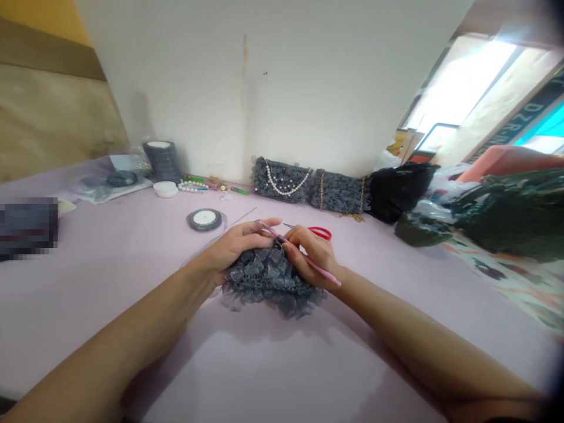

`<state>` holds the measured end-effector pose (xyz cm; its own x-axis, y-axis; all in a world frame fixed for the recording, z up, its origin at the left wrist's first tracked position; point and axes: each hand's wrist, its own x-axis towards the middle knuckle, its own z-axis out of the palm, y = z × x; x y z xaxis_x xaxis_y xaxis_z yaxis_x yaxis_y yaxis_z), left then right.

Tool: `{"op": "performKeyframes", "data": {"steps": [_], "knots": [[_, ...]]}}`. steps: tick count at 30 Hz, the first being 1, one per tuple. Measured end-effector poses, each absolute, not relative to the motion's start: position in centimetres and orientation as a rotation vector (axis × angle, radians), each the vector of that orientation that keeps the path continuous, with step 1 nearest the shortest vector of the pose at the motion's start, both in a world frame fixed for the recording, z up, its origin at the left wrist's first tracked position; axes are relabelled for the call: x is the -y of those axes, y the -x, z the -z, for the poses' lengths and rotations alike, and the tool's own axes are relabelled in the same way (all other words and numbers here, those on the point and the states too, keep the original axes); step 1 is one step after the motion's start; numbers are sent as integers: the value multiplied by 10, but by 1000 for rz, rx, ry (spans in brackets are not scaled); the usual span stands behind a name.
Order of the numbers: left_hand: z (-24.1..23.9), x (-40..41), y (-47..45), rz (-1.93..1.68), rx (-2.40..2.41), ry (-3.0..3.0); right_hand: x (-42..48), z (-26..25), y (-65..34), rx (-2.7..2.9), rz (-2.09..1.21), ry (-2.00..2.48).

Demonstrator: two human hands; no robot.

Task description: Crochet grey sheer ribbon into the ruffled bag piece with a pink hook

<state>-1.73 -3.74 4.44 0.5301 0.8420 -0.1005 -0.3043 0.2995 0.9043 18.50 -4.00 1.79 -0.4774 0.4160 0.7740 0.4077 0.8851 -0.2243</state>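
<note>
The left hand [238, 242] is gripping the ruffle [264, 271] over the table [264, 376], probably to steady it, while the right hand [314, 249] is holding the hook [325, 274] at the ruffle's top edge, likely for close control.

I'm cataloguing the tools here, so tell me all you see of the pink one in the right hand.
The pink tool is slim, smooth and plastic-looking. It slants in the right hand, lower end by the wrist, upper end by the left hand, near the upper edge of the gray ruffled piece. The tip is too small to make out.
</note>
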Motion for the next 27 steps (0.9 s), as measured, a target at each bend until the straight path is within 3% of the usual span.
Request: {"op": "performKeyframes", "data": {"steps": [19, 27], "knots": [[-48, 21, 42, -674, -735, -1353, 44, -46, -199, 2405, 90, 433], [-43, 14, 51, -593, -724, -1282, 47, -53, -199, 2439, -182, 480]]}}
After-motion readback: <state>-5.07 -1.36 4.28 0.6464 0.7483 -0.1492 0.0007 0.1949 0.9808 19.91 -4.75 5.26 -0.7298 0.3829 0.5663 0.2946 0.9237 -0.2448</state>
